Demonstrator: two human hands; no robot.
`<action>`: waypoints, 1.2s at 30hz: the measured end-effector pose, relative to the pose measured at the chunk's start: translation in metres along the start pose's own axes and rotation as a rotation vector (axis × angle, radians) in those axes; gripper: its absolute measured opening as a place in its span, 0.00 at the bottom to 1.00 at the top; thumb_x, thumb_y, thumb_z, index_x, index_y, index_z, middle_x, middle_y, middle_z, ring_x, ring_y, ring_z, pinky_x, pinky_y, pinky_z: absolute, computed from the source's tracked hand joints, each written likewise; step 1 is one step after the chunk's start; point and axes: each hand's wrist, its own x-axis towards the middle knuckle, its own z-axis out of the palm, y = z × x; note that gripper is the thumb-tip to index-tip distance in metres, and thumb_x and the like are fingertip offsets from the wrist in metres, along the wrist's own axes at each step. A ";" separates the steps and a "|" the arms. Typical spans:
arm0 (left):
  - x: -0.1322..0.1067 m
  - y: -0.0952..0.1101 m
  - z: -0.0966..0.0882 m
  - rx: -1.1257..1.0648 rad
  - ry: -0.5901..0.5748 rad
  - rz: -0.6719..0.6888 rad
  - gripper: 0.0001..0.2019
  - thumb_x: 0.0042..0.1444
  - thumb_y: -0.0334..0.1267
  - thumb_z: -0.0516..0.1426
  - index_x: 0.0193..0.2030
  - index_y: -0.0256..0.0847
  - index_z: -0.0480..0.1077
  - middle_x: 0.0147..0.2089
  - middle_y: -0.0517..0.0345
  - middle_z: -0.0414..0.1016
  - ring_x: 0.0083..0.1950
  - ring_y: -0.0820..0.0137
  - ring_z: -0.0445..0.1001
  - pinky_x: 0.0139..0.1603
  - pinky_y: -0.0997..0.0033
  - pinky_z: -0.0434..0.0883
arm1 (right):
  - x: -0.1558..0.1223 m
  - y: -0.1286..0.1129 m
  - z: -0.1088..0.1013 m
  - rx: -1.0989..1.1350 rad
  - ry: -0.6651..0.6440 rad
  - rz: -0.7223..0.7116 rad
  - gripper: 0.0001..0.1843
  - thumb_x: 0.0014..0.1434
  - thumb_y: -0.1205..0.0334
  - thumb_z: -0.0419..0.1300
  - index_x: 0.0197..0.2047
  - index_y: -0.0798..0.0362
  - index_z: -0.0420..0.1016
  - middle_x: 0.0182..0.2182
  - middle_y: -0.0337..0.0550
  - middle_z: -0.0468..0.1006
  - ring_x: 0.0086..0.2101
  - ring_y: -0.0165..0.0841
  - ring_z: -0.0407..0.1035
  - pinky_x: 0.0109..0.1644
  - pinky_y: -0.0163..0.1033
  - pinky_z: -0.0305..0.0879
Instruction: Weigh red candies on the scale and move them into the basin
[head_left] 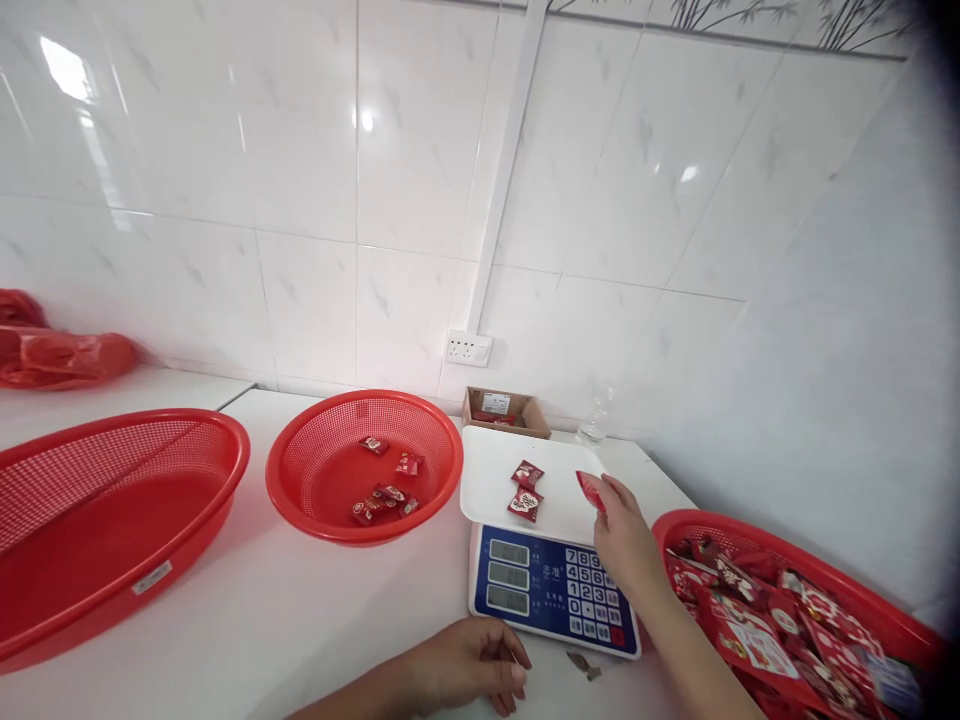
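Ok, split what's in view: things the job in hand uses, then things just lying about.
Apparently in use:
scale, two packets on its tray
right hand, holding a red packet
left hand, near the scale
round basket, with packets
right basket, full of packets

Seemingly just lying about:
red plastic, far left
clear bottle
brown scrap
left basket and cardboard box, though either may serve
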 end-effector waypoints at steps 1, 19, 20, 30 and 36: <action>0.000 0.000 0.000 0.002 0.001 -0.003 0.26 0.36 0.52 0.65 0.36 0.34 0.67 0.28 0.59 0.70 0.27 0.75 0.68 0.34 0.69 0.65 | -0.001 0.003 0.003 -0.016 -0.051 -0.013 0.27 0.52 0.71 0.44 0.55 0.50 0.65 0.58 0.46 0.60 0.57 0.36 0.56 0.60 0.44 0.54; -0.003 0.000 0.000 0.004 0.009 0.038 0.25 0.38 0.52 0.64 0.36 0.35 0.66 0.28 0.59 0.70 0.26 0.75 0.68 0.33 0.70 0.65 | 0.016 -0.041 0.038 -0.064 -0.417 -0.196 0.21 0.58 0.64 0.50 0.55 0.53 0.69 0.61 0.47 0.57 0.62 0.43 0.43 0.62 0.54 0.45; -0.003 0.000 0.000 0.005 0.008 0.040 0.25 0.38 0.52 0.64 0.36 0.35 0.66 0.28 0.60 0.70 0.26 0.75 0.68 0.33 0.70 0.65 | 0.016 -0.042 0.034 -0.063 -0.405 -0.202 0.21 0.58 0.63 0.50 0.55 0.51 0.68 0.62 0.46 0.57 0.62 0.43 0.42 0.62 0.56 0.45; -0.004 0.003 0.001 0.047 0.026 0.020 0.24 0.40 0.51 0.63 0.37 0.35 0.65 0.29 0.58 0.69 0.28 0.75 0.68 0.33 0.70 0.65 | -0.042 0.042 -0.075 -0.178 -0.085 -0.014 0.26 0.58 0.48 0.47 0.56 0.49 0.66 0.61 0.47 0.58 0.62 0.43 0.44 0.62 0.54 0.48; -0.003 0.004 -0.003 0.099 -0.016 0.027 0.19 0.49 0.49 0.60 0.40 0.35 0.65 0.33 0.58 0.69 0.32 0.74 0.69 0.36 0.70 0.66 | -0.102 0.115 -0.118 -0.321 -0.337 0.172 0.28 0.53 0.54 0.53 0.58 0.43 0.63 0.60 0.40 0.60 0.60 0.42 0.49 0.59 0.47 0.56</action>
